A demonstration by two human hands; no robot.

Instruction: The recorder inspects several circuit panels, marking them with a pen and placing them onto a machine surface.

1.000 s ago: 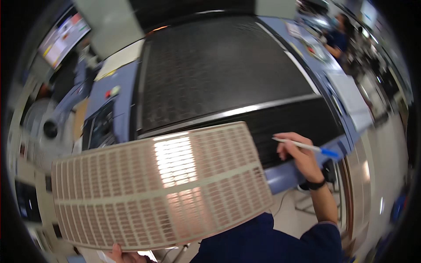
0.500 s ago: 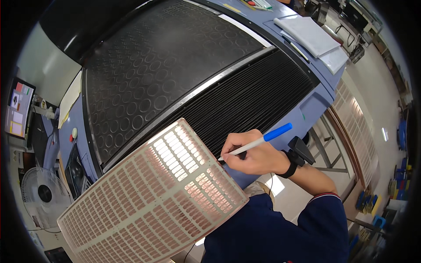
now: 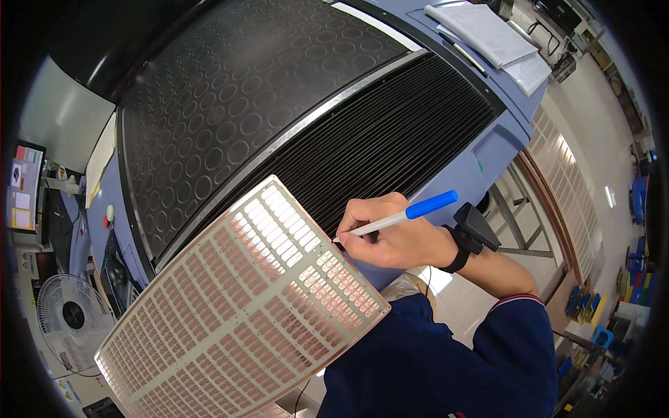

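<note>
A white pen (image 3: pixel 382 223) with its blue cap pushed on the back end is pinched in my right hand (image 3: pixel 390 240). Its tip meets or lies very close to the right-hand edge of a large circuit board panel (image 3: pixel 258 306); my fingers partly hide that spot. The panel is pale, with rows of small copper-coloured patterns, and light glares off its upper end. It slants across the lower left, its top corner over a black ribbed strip (image 3: pixel 397 132). A black band with a dark block (image 3: pixel 470 233) sits on my right wrist. My left hand is out of sight.
Beyond the strip lies a black bed with raised circles (image 3: pixel 237 111) in a blue machine frame. Papers (image 3: pixel 484 31) and another pen (image 3: pixel 470 59) rest on its far right corner. A fan (image 3: pixel 73 313) and a monitor (image 3: pixel 26 187) stand at left. More panels (image 3: pixel 564 160) lean at right.
My view has shifted slightly. The panel and my right hand appear a little higher and further left, the pen still held at the panel's edge.
</note>
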